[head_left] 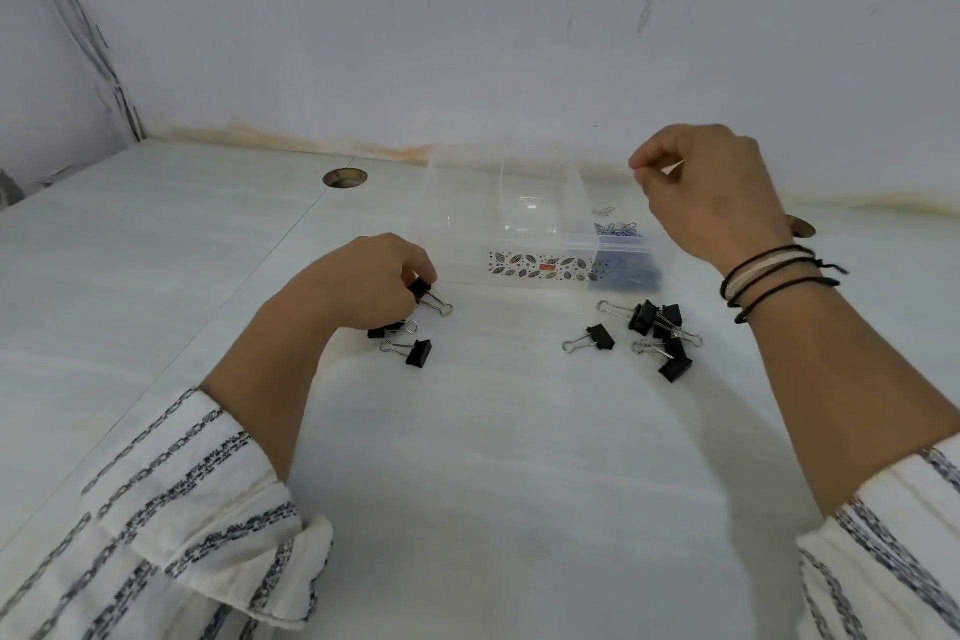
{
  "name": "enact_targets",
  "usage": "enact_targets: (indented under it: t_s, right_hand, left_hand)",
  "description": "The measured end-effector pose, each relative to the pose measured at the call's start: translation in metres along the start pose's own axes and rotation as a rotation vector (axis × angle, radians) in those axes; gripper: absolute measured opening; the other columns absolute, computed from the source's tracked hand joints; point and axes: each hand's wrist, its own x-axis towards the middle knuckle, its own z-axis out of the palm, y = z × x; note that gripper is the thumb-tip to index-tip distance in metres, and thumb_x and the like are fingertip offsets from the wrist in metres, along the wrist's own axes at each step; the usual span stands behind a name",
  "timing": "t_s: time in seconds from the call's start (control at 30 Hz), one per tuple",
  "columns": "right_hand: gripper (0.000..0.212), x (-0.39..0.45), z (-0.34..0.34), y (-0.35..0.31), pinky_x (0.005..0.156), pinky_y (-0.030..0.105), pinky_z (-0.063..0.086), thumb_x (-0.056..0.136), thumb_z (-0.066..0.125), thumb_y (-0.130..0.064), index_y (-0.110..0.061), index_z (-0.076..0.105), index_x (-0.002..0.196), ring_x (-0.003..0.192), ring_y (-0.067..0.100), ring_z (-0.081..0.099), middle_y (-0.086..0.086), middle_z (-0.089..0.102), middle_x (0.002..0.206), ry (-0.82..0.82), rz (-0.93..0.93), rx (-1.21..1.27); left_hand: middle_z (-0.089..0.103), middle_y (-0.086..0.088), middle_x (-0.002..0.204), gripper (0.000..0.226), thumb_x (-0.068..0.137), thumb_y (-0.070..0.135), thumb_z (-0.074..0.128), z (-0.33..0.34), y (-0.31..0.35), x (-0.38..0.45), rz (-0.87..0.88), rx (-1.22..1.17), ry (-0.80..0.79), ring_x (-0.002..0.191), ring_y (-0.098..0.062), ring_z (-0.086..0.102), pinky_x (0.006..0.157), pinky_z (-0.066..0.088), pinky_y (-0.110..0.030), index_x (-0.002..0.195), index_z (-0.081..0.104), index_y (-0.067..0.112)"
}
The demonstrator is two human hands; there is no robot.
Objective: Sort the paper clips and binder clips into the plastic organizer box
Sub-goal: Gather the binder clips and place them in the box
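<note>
Between the curled fingers of the left hand (363, 281), low on the white tabletop (493, 457), sits a black metal binder clip (422, 290), its wire handles pointing right. Two more black binder clips (405, 340) lie just below. Right hand (711, 187), raised, hovers over the clear plastic organizer box (498, 224); fingertips pinched, contents indiscernible. Blue paper clips (621, 230) fill the right compartment. A cluster of binder clips (654, 335) lies near its front.

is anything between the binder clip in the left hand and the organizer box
Nothing visible. The left hand pinches a binder clip just in front of the clear organizer box; bare table lies between them, and the box's left compartment is open on top.
</note>
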Motion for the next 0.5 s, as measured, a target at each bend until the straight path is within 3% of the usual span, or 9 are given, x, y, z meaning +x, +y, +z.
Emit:
enact_targets:
  t_s: [0.1, 0.2, 0.3, 0.37, 0.43, 0.5]
  right_hand:
    - [0.011, -0.004, -0.029, -0.014, 0.063, 0.014, 0.043, 0.088, 0.066, -0.019, -0.026, 0.075, 0.087, 0.070, 0.008, 0.064, -0.009, 0.072, 0.082, -0.195, -0.043, -0.050]
    - [0.008, -0.023, -0.037, -0.016, 0.065, 0.019, 0.049, 0.084, 0.072, -0.021, -0.026, 0.075, 0.081, 0.069, 0.001, 0.067, -0.011, 0.074, 0.074, -0.451, -0.069, -0.118]
    - [0.007, -0.052, -0.016, 0.002, 0.075, 0.033, 0.058, 0.086, 0.069, -0.027, -0.029, 0.074, 0.083, 0.076, 0.010, 0.069, -0.014, 0.072, 0.077, -0.398, -0.106, -0.189]
    - [0.010, -0.068, -0.007, 0.017, 0.081, 0.039, 0.056, 0.088, 0.068, -0.040, -0.033, 0.074, 0.093, 0.092, 0.016, 0.068, -0.012, 0.071, 0.093, -0.370, -0.090, -0.256]
    - [0.027, -0.073, -0.001, 0.030, 0.087, 0.041, 0.054, 0.088, 0.070, -0.047, -0.030, 0.072, 0.109, 0.105, 0.019, 0.065, -0.007, 0.068, 0.109, -0.446, -0.051, -0.311]
    - [0.030, -0.073, 0.004, 0.037, 0.088, 0.040, 0.054, 0.088, 0.073, -0.041, -0.026, 0.072, 0.114, 0.105, 0.022, 0.066, -0.004, 0.070, 0.108, -0.490, -0.036, -0.291]
  left_hand:
    - [0.066, 0.004, 0.119, 0.047, 0.086, 0.000, 0.056, 0.001, -0.004, 0.001, 0.036, 0.051, -0.006, 0.100, -0.020, 0.064, 0.089, 0.055, -0.035, 0.120, 0.069, 0.029]
    - [0.063, 0.005, 0.113, 0.040, 0.085, 0.005, 0.062, 0.002, -0.006, 0.001, 0.061, 0.086, 0.033, 0.097, -0.019, 0.061, 0.082, 0.053, -0.032, 0.117, 0.068, 0.028]
    - [0.062, 0.005, 0.112, 0.034, 0.080, 0.015, 0.073, 0.001, -0.003, -0.001, 0.084, 0.091, 0.054, 0.100, -0.018, 0.062, 0.082, 0.055, -0.034, 0.112, 0.067, 0.025]
    - [0.065, 0.006, 0.108, 0.034, 0.077, 0.019, 0.078, 0.000, 0.001, -0.003, 0.091, 0.051, 0.063, 0.098, -0.018, 0.065, 0.082, 0.058, -0.037, 0.108, 0.067, 0.026]
    - [0.070, 0.006, 0.103, 0.032, 0.075, 0.015, 0.078, -0.003, 0.004, -0.006, 0.098, -0.081, 0.061, 0.093, -0.016, 0.069, 0.072, 0.057, -0.033, 0.102, 0.066, 0.027]
    - [0.075, 0.004, 0.101, 0.031, 0.078, 0.006, 0.073, -0.007, 0.007, -0.010, 0.104, -0.284, 0.028, 0.090, -0.017, 0.073, 0.065, 0.051, -0.027, 0.102, 0.065, 0.023]
